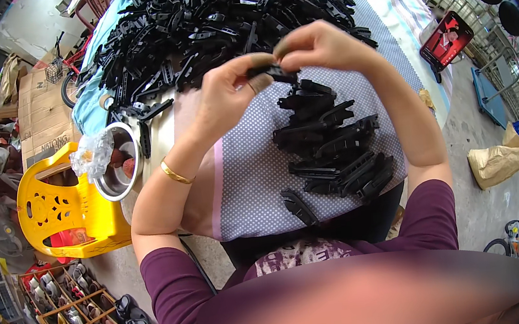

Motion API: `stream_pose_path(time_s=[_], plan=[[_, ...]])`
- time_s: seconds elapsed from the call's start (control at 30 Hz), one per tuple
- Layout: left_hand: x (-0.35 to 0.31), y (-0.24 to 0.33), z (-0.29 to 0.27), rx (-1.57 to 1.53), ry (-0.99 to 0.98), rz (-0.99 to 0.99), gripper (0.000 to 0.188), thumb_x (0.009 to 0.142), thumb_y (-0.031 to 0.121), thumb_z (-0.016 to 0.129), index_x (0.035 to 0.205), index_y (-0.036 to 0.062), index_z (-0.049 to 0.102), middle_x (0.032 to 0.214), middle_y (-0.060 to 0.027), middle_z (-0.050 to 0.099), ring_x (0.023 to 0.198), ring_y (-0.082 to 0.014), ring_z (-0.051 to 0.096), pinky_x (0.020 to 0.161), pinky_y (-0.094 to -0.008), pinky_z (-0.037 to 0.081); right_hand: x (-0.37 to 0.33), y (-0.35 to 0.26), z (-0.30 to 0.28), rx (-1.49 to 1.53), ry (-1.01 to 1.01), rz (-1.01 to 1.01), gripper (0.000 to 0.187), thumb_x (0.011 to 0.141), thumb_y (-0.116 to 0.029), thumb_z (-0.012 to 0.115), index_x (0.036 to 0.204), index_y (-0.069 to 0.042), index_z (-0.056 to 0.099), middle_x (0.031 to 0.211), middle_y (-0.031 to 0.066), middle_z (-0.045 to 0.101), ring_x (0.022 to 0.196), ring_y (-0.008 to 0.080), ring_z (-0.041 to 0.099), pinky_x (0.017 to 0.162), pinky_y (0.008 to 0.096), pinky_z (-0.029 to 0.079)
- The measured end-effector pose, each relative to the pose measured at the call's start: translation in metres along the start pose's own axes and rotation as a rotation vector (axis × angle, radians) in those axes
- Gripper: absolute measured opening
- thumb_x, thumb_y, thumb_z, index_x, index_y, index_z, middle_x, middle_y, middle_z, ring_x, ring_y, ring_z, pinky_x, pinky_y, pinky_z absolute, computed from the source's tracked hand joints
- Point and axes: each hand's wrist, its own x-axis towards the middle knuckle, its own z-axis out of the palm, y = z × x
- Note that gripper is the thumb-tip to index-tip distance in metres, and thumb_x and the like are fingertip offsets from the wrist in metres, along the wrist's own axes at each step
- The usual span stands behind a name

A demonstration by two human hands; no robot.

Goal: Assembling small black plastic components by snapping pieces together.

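Note:
My left hand (225, 92) and my right hand (316, 45) meet above the table, and both pinch one small black plastic part (271, 72) between their fingertips. Just below the hands lies a smaller heap of black plastic parts (335, 146) on a dotted grey cloth (249, 182). A large pile of similar black parts (222, 17) covers the far side of the table beyond my hands. A gold bangle sits on my left wrist.
A metal bowl (120, 179) with a crumpled plastic bag (93, 153) stands at the table's left edge, on a yellow plastic chair (61, 212). A phone with a red screen (447, 40) lies at the right. A shoe rack (83, 307) is on the floor, lower left. A tan sack (498, 162) is on the floor, right.

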Motion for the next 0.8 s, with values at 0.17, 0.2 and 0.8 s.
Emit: stream_pose_path(time_s=[0.17, 0.2, 0.8], plan=[[-0.007, 0.005, 0.016, 0.168, -0.351, 0.278, 0.038, 0.074, 0.012, 0.071, 0.111, 0.0061, 0.063, 0.110, -0.0086, 0.063, 0.104, -0.0206, 0.056, 0.090, -0.0317, 0.045, 0.001, 0.059, -0.038, -0.763, 0.648, -0.027, 0.027, 0.085, -0.022, 0.061, 0.104, -0.002, 0.064, 0.085, 0.0087, 0.066, 0.079, 0.0194, 0.062, 0.072, 0.0286, 0.050], [-0.007, 0.004, 0.018, 0.170, -0.346, 0.276, 0.038, 0.074, 0.012, 0.071, 0.111, 0.0061, 0.063, 0.110, -0.0086, 0.063, 0.104, -0.0206, 0.056, 0.090, -0.0317, 0.045, -0.001, 0.076, -0.039, -0.937, 0.706, -0.033, 0.027, 0.084, -0.021, 0.061, 0.106, -0.005, 0.063, 0.085, 0.0086, 0.065, 0.080, 0.0213, 0.061, 0.073, 0.0306, 0.049], [0.023, -0.043, -0.018, -0.073, 0.194, 0.020, 0.029, 0.086, 0.001, 0.057, 0.115, -0.0039, 0.055, 0.097, -0.0075, 0.064, 0.081, -0.0129, 0.060, 0.075, -0.0246, 0.049, 0.002, 0.014, 0.005, 0.226, 0.332, 0.024, 0.024, 0.084, -0.020, 0.067, 0.096, -0.001, 0.060, 0.077, 0.0056, 0.063, 0.065, 0.0107, 0.062, 0.060, 0.0230, 0.053]])
